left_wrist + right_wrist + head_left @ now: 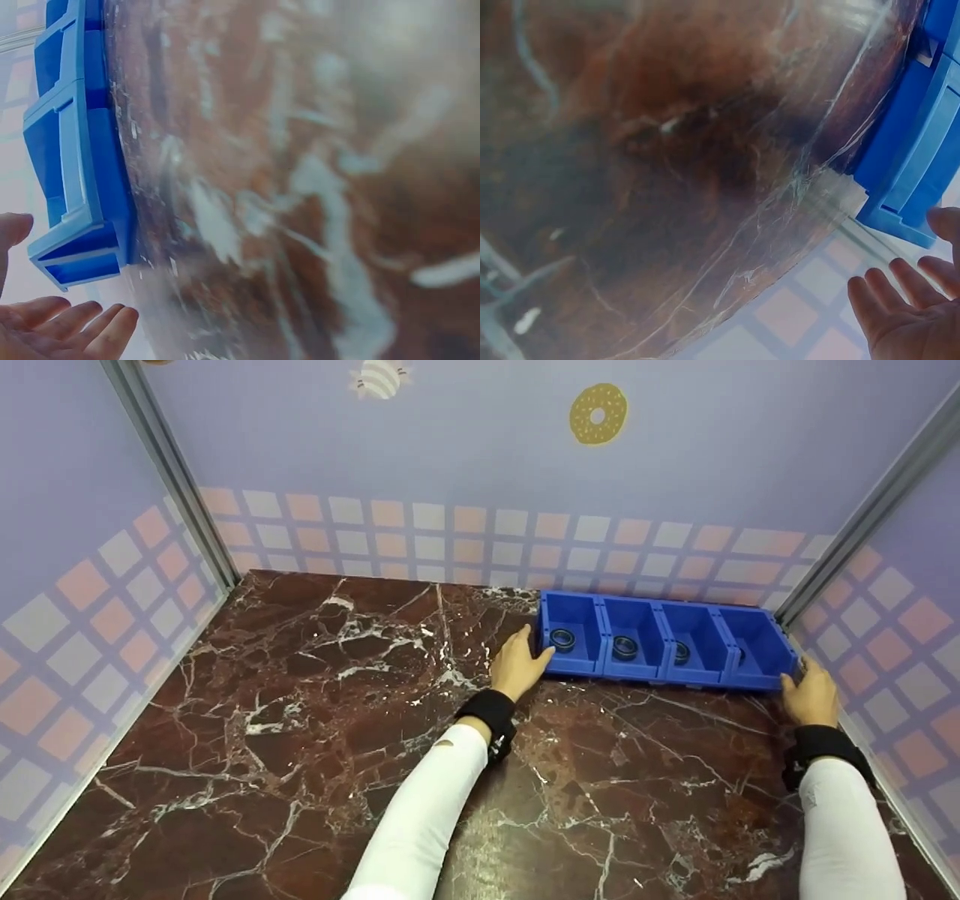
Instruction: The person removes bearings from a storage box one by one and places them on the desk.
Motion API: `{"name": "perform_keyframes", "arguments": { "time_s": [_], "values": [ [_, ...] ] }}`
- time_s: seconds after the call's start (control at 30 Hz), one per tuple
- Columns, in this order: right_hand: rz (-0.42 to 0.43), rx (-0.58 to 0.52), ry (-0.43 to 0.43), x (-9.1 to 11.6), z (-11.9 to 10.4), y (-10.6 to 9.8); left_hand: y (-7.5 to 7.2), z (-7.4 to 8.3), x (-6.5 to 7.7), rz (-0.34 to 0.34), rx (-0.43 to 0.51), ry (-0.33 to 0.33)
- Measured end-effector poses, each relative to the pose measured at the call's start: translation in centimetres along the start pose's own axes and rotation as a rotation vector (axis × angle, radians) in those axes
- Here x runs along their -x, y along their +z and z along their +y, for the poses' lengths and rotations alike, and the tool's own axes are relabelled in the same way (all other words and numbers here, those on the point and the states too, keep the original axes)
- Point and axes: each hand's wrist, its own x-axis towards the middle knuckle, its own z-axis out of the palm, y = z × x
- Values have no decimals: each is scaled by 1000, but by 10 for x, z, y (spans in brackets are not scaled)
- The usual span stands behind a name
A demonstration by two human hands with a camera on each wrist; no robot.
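A joined row of blue storage bins (697, 679) stands on the marble-patterned table along the back wall. Black ring-shaped bearings lie inside: one bearing (562, 640) in the leftmost compartment, another bearing (624, 647) beside it, a third bearing (681, 652) farther right. In the rightmost compartment only a dark edge shows, mostly hidden by the divider. My left hand (517, 666) is at the row's left end, thumb near the front corner; the left wrist view shows its fingers extended beside the bin's end. My right hand (812, 695) is at the right end, its fingers (907, 281) fairly straight.
The brown marble-patterned tabletop (285, 780) stretches in front and to the left. Patterned panels enclose it, with a back wall (450, 457) behind the bins. A metal corner post (862, 502) rises close to the row's right end.
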Motion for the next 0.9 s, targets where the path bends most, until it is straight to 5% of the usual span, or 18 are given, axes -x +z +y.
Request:
{"name": "perform_keyframes", "arguments": {
  "time_s": [0.43, 0.9],
  "values": [
    [-104, 46, -16, -9, 11, -1, 7, 19, -8, -29, -36, -42],
    [-133, -23, 40, -25, 7, 4, 17, 19, -15, 3, -24, -64]
  ]
}}
